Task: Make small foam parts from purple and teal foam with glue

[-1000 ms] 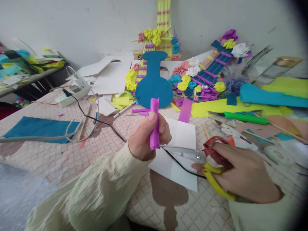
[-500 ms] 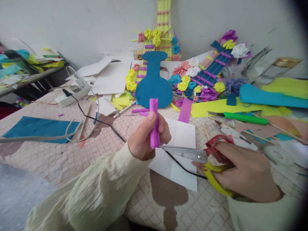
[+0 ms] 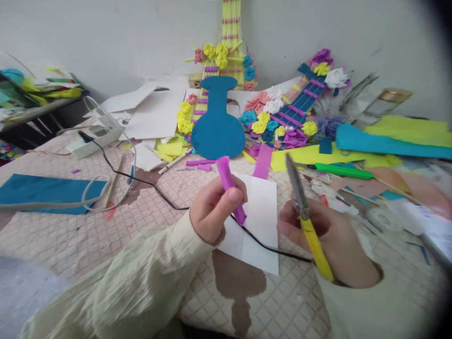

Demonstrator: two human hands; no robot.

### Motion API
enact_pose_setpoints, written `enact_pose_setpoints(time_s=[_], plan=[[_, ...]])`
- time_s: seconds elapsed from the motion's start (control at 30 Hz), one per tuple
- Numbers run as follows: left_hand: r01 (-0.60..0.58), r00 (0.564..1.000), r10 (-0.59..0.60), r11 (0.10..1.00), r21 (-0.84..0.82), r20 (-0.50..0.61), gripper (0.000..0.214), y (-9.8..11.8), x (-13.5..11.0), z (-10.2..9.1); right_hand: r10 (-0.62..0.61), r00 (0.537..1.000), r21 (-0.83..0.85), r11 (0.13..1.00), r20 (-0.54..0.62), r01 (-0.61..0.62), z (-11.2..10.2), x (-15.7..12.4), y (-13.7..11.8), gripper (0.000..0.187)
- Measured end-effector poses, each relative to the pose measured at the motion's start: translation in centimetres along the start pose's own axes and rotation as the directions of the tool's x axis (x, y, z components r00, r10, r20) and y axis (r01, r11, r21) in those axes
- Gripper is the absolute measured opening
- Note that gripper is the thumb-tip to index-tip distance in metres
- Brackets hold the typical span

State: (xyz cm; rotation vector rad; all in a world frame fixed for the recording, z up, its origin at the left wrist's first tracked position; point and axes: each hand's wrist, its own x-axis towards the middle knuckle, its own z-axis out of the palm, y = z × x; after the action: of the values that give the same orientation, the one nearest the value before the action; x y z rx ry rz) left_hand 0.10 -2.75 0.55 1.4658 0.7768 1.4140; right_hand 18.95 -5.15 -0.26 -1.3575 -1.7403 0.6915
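Note:
Between the thumb and fingers of my left hand [image 3: 215, 207] is a purple paper roll [image 3: 226, 173], tilted with its top leaning left. My right hand [image 3: 335, 235] is closed around a pair of scissors [image 3: 300, 202], blades pointing up and away, yellow handle along the palm; they are apart from the roll. Under my hands a folded white sheet [image 3: 261, 235] lies on the table, crossed by a black cable [image 3: 263, 242]. Behind the roll stands a blue guitar-shaped cutout [image 3: 218, 134]. A purple strip [image 3: 263, 161] lies just right of it.
Paper guitars [image 3: 300, 110] with crepe flowers lean along the wall. A power strip [image 3: 93, 141] and a blue sheet [image 3: 45, 194] are on the left. Yellow paper [image 3: 303, 157], a green cutter [image 3: 344, 171], thin sticks and a tape roll [image 3: 383, 219] crowd the right.
The scissors have left the lower end of the purple roll and swung to point upward. My left hand has tilted the roll from upright. The view has shifted slightly.

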Motion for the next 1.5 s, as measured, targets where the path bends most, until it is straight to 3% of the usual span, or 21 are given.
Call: enact_pose_setpoints(time_s=[0.1, 0.2, 0.27, 0.47, 0.67, 0.97, 1.3, 1.37, 1.5], plan=[[-0.241, 0.97, 0.226, 0.945, 0.223, 0.093, 0.031, -0.6, -0.2, 0.0, 0.16, 0.981, 0.383, 0.904, 0.106, -0.189, 1.0, -0.2, -0.6, 0.016], [-0.479, 0.869, 0.37, 0.796, 0.37, 0.329, 0.016, -1.0, -0.1, -0.3, 0.227, 0.967, 0.529, 0.81, 0.118, -0.255, 1.8, -0.2, -0.5, 0.019], [-0.583, 0.806, 0.414, 0.678, 0.448, 0.424, 0.014, -1.2, 0.0, -0.4, 0.273, 0.957, 0.561, 0.78, 0.096, -0.278, 2.2, -0.1, -0.3, 0.021], [-0.718, 0.693, 0.515, 0.428, 0.549, 0.505, 0.022, -1.1, -0.2, 0.2, 0.266, 0.962, 0.606, 0.754, 0.068, -0.251, 2.3, 0.0, -0.4, 0.024], [-0.805, 0.581, 0.569, 0.297, 0.514, 0.582, 0.024, -1.0, -0.2, 0.4, 0.289, 0.956, 0.588, 0.766, 0.043, -0.258, 2.0, -0.1, -0.4, 0.022], [-0.842, 0.536, 0.529, 0.278, 0.462, 0.657, 0.027, -1.1, -0.5, 0.0, 0.248, 0.969, 0.495, 0.84, 0.008, -0.22, 1.6, 0.0, -0.8, 0.02], [-0.858, 0.511, 0.54, 0.273, 0.435, 0.668, 0.028, -0.9, -0.6, 0.2, 0.23, 0.973, 0.539, 0.817, 0.023, -0.206, 2.5, -0.2, 0.2, 0.017], [-0.844, 0.532, 0.558, 0.292, 0.45, 0.637, 0.026, -0.8, -0.6, 0.2, 0.222, 0.975, 0.552, 0.809, 0.031, -0.202, 2.4, -0.1, 0.3, 0.016], [-0.766, 0.642, 0.534, 0.432, 0.475, 0.55, 0.027, -0.6, -0.6, 0.2, 0.225, 0.974, 0.567, 0.797, 0.038, -0.207, 2.0, 0.1, -0.2, 0.016]])
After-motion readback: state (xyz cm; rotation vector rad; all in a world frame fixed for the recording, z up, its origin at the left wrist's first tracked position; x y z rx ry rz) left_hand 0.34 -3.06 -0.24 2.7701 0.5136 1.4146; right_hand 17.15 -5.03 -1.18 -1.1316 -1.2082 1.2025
